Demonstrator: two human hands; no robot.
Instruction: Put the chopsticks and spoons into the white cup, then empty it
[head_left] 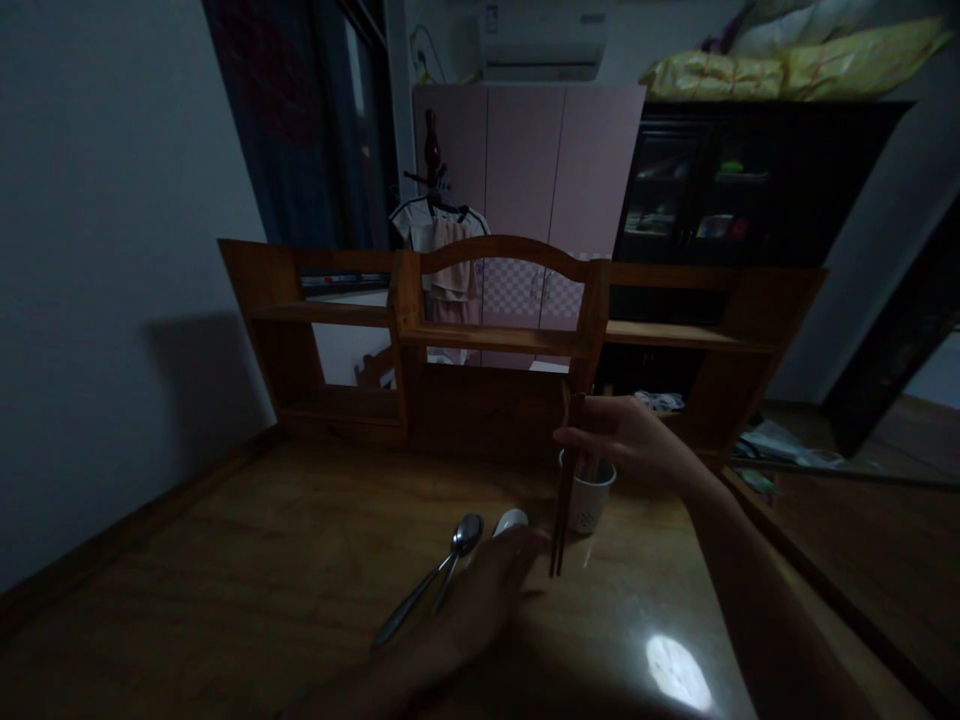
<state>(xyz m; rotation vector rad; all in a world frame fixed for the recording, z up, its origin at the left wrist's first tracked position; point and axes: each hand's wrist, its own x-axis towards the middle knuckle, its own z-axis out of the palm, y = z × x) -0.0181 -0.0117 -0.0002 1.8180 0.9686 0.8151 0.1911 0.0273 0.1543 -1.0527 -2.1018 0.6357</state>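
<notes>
My right hand [619,435] is closed around the upper part of a pair of dark chopsticks [563,515], which hang nearly upright, tips down, in front of a white utensil holder [592,500]. The holder has small holes low in its wall, and other sticks stand in it, partly hidden by my hand. Low over the table, my left hand [495,580] has its fingers stretched toward the chopstick tips and seems to hold nothing. Beside it lie metal spoons [466,535], their handles crossing. A white spoon [511,520] is partly covered by my left hand.
A wooden table [300,540] carries a low wooden shelf unit [495,340] along its back edge. A wall [112,250] borders the left side. Light reflects off the tabletop at the front right. Pink wardrobe doors [525,170] and a dark cabinet [750,190] stand farther back.
</notes>
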